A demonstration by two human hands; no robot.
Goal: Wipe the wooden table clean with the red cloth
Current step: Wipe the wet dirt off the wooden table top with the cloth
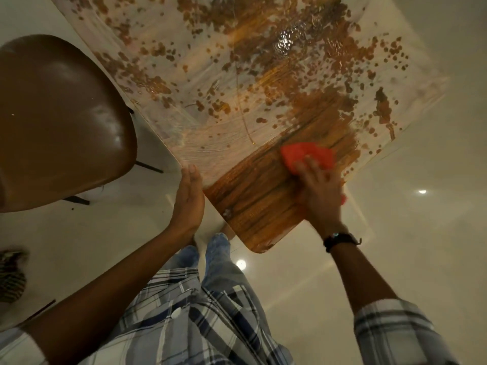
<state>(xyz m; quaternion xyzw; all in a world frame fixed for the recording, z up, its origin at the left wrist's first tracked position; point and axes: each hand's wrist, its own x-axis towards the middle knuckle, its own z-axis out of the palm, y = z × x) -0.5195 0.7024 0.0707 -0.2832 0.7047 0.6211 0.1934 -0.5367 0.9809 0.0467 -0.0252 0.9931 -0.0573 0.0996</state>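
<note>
The wooden table point(253, 206) fills the upper middle of the head view, its near corner pointing at me. Most of its top is coated in a whitish film with brown patches showing through; the near corner shows bare wood grain. The red cloth point(305, 154) lies bunched on the wood at the edge of the film. My right hand point(319, 191) presses down on the cloth's near side, fingers spread over it. My left hand point(188, 198) rests flat, fingers together, against the table's left edge and holds nothing.
A brown chair point(60, 119) with dark legs stands at the left, close to the table's left edge. A striped cloth item point(10, 275) lies on the pale glossy floor point(408, 233) at far left. My legs stand just below the table corner.
</note>
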